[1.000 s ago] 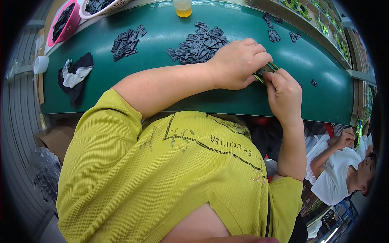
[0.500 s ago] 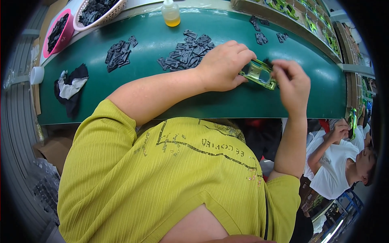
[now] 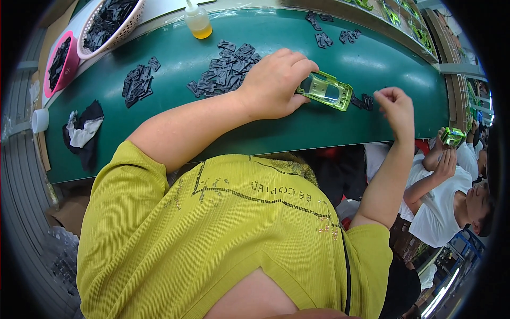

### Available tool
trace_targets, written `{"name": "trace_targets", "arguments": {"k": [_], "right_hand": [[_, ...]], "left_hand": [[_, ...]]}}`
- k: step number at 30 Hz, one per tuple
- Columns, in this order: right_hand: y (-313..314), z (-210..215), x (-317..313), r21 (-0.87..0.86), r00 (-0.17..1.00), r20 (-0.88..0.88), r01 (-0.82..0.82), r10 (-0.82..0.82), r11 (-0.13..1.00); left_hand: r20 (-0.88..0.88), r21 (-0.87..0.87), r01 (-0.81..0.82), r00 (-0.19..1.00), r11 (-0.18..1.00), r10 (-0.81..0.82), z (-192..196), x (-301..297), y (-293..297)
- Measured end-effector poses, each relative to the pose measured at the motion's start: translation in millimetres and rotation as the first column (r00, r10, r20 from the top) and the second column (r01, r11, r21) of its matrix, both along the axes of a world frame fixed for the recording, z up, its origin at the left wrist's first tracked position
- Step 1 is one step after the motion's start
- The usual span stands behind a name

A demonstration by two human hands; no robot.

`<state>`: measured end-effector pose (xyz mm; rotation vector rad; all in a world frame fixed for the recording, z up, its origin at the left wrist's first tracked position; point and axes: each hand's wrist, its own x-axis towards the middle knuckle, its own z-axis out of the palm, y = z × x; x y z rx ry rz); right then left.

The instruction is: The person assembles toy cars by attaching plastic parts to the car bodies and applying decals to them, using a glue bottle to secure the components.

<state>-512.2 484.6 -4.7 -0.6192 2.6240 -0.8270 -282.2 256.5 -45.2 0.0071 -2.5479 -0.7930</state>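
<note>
My left hand [image 3: 279, 82] is closed around one end of a shiny green toy car shell [image 3: 325, 90], held tilted just above the green table. Its hollow inside and window opening show. My right hand [image 3: 397, 109] is off to the right, apart from the shell. Its thumb and forefinger look pinched together, and whatever is between them is too small to make out. Beside those fingertips, a few small black plastic parts [image 3: 365, 101] lie on the table. A larger pile of black plastic parts [image 3: 226, 69] sits beyond my left forearm.
More black parts [image 3: 139, 82] lie at left, near a dark and white cloth [image 3: 84, 130]. A pink basin [image 3: 68, 72], a pale basket [image 3: 85, 50] and a bottle of yellow liquid [image 3: 198, 22] stand along the far side. A co-worker [image 3: 446, 196] sits at right, holding a green shell.
My right hand has moved right, away from the green shell, to beside the small black parts. The left hand still holds the shell. The whole view has shifted slightly.
</note>
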Motion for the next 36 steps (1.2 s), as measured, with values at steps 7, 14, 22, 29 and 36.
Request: {"name": "trace_targets", "arguments": {"k": [7,14,22,29,36], "right_hand": [[9,-21,21,-0.026,0.996,0.041,0.081,-0.079,0.996],[28,-24,13,-0.31,0.951,0.304,0.155,-0.056,0.938],[14,7,45,-0.736,0.828,0.464,0.162,0.315,0.658],[-33,0,99,-0.708,0.881,0.283,-0.074,0.378,0.702],[-58,-11,121,-0.327,0.81,-0.395,-0.566,0.434,0.757]], "left_hand": [[-0.013,0.022,-0.013,1.0,1.0,0.013,-2,1,2],[-0.044,0.009,-0.013,0.999,1.0,0.013,-4,1,2],[-0.036,-0.01,-0.015,0.999,1.0,0.015,-3,4,2],[-0.109,-0.052,0.023,0.994,0.998,-0.028,-3,4,2],[-0.102,-0.046,0.034,0.994,0.998,-0.039,-4,5,-1]]}}
